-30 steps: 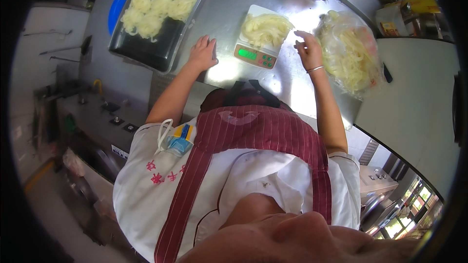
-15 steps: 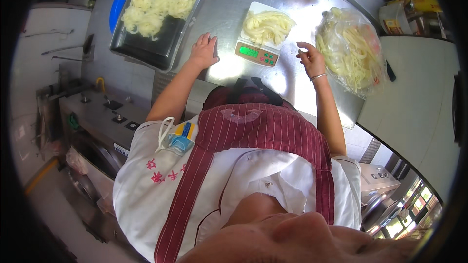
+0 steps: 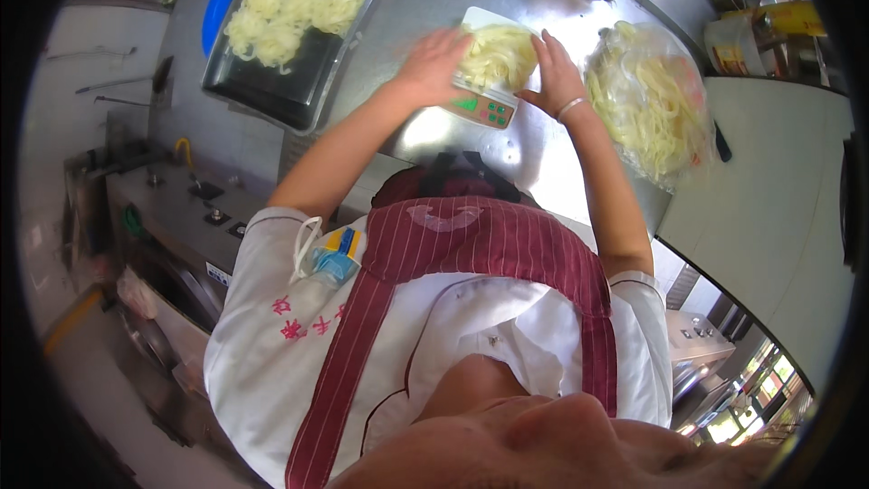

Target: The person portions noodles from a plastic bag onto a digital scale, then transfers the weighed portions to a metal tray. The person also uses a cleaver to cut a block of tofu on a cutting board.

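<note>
A pile of pale yellow noodles (image 3: 498,56) lies on a small white digital kitchen scale (image 3: 486,109) with a lit green display. From the left, my left hand (image 3: 434,68) reaches to the pile's edge; it is smeared by motion and partly covers the display. On the other side, my right hand (image 3: 554,80), with a bracelet at the wrist, has its fingers apart and its fingertips beside the noodles. Whether either hand touches the pile I cannot tell. Right of the scale sits a clear plastic bag (image 3: 647,113) full of more noodles.
A dark tray (image 3: 312,95) at the far left carries several noodle portions, with a blue round container (image 3: 217,9) behind it. Pots and containers (image 3: 733,41) stand at the far right. Near the bag lies a dark handle (image 3: 721,143). The metal worktop (image 3: 398,23) spans the middle.
My left hand has lifted off the worktop and moved right to the noodles on the scale. My right hand has moved left and forward to their other side.
</note>
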